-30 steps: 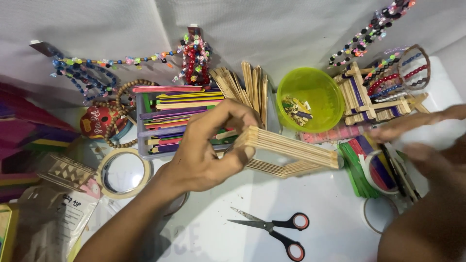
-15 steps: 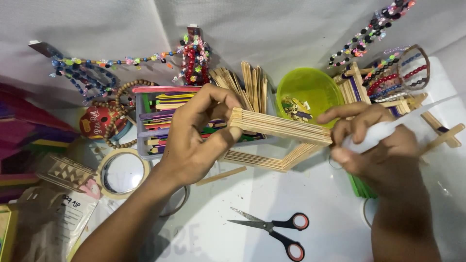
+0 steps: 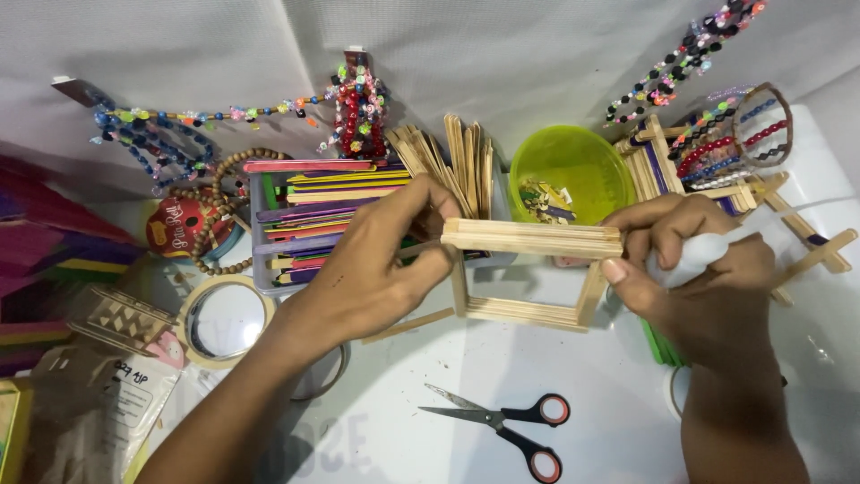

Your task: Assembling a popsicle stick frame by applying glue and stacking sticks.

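A stick frame [image 3: 528,273] is held up off the white table [image 3: 403,421] between both hands, turned more upright than half a second ago, so that its open square now faces the camera. Its left end is pinched by the left hand [image 3: 376,269], fingers closed on the top rail. The right hand [image 3: 708,278], which had hovered apart a second ago, has been brought in: a white tube [image 3: 703,255] is clenched in it, and its thumb is pressed to the frame's right corner. That corner appears to be the one now being worked. Scissors [image 3: 511,421] lie untouched below; a green bowl [image 3: 573,170] stands behind.
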